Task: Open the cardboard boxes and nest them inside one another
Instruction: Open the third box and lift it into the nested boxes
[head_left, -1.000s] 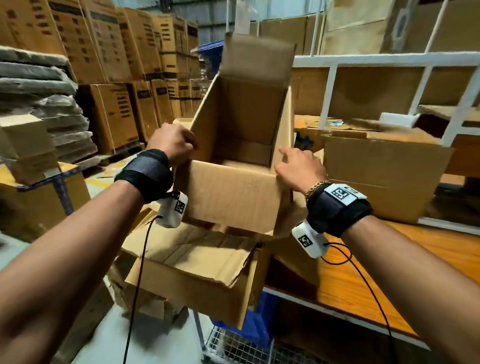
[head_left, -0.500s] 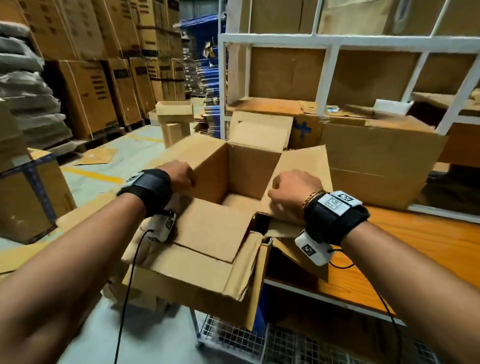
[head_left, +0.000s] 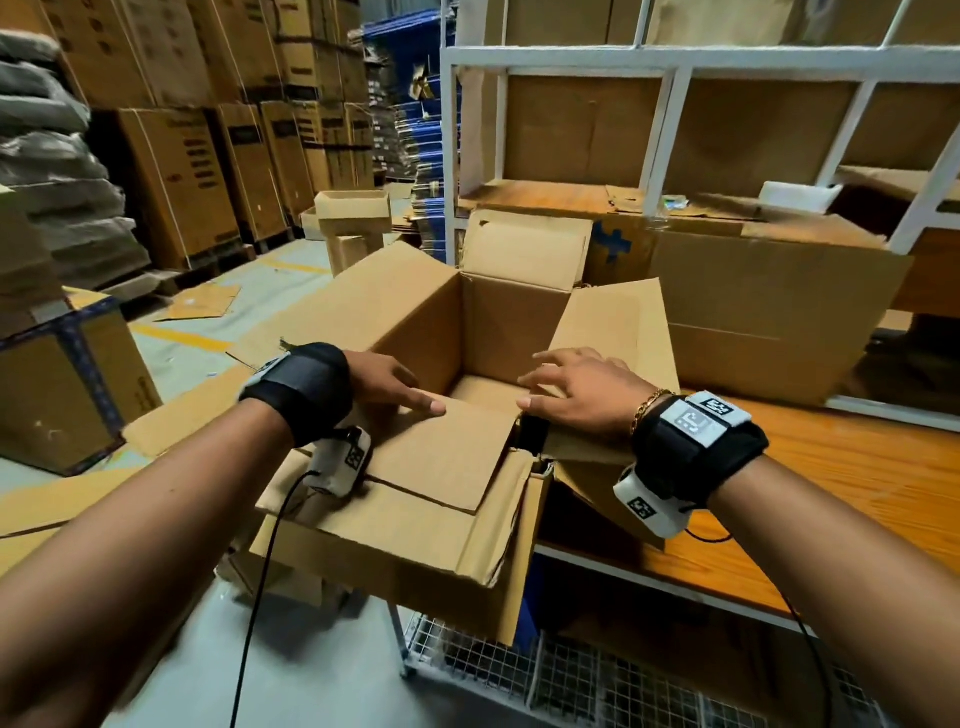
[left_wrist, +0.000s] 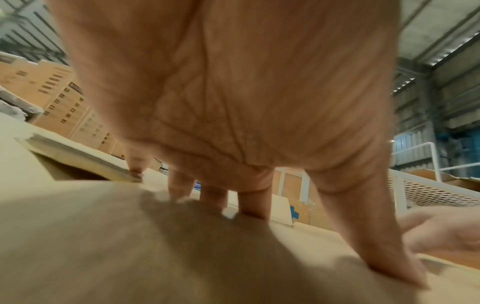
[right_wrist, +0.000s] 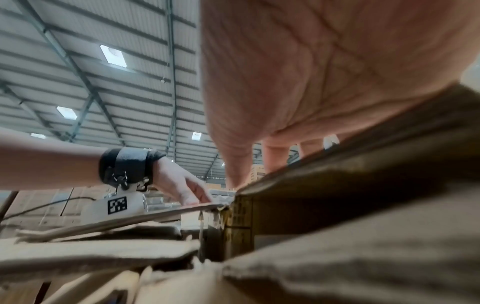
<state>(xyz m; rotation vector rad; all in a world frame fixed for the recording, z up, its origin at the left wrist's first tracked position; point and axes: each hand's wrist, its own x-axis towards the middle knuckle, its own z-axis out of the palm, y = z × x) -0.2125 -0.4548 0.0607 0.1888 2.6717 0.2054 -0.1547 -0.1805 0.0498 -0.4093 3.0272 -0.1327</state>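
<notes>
Writing: none legible | inner box (head_left: 488, 332) nested in outer box (head_left: 415, 540) | left hand (head_left: 387, 387), right hand (head_left: 576, 397) flat-fingered, pressing its flaps | wooden shelf (head_left: 852, 467) right of it, warehouse

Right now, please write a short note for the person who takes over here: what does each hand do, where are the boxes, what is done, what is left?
Left hand: open, straight fingers pressing on the near flap of the open brown cardboard box.
Right hand: open, fingers spread on that box's right flap.
The open box sits inside a larger, worn brown cardboard box at the corner of the orange wooden shelf.
Done: one box nested.
Left: a long brown cardboard box stands behind on the shelf, not nested.
</notes>
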